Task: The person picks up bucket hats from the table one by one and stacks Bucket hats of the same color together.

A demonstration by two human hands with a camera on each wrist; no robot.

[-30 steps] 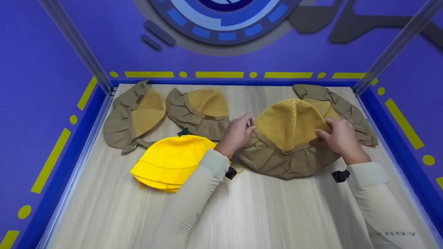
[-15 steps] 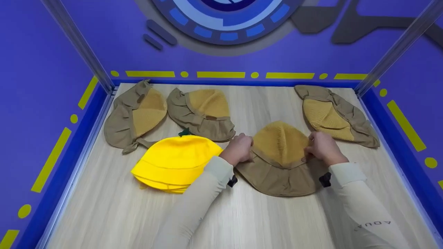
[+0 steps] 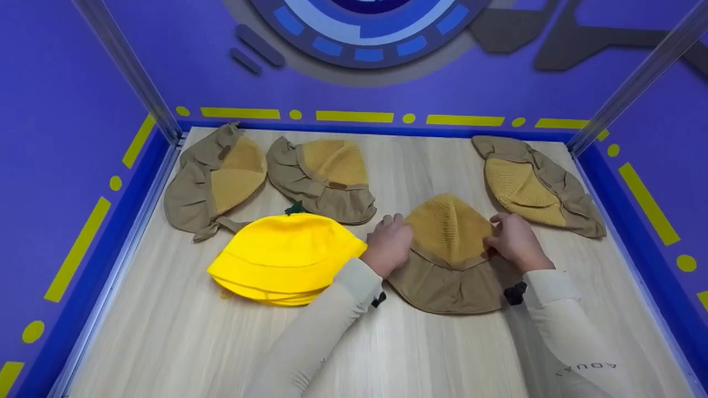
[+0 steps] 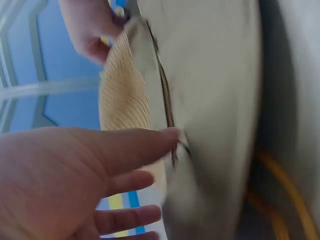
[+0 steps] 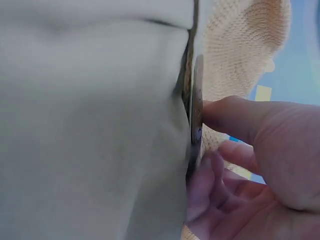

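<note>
Hat (image 3: 451,237) rests on the surface (image 3: 426,356); my right grip (image 3: 519,240) pinches its band, my left grip (image 3: 389,246) touches its brim, fingers apart.

Pale wood-grain bench (image 3: 221,348) enclosed on three sides by blue-violet walls (image 3: 55,99); yellow dashes (image 3: 354,116) and dots (image 3: 295,115) along their lower edges; metal posts (image 3: 131,66) at rear corners; circular blue motif (image 3: 369,36) on the back wall (image 3: 470,94).

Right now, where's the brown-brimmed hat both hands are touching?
In the head view, the brown-brimmed hat lies right of centre, between the left hand and right hand, the yellow hat to its left.
</note>
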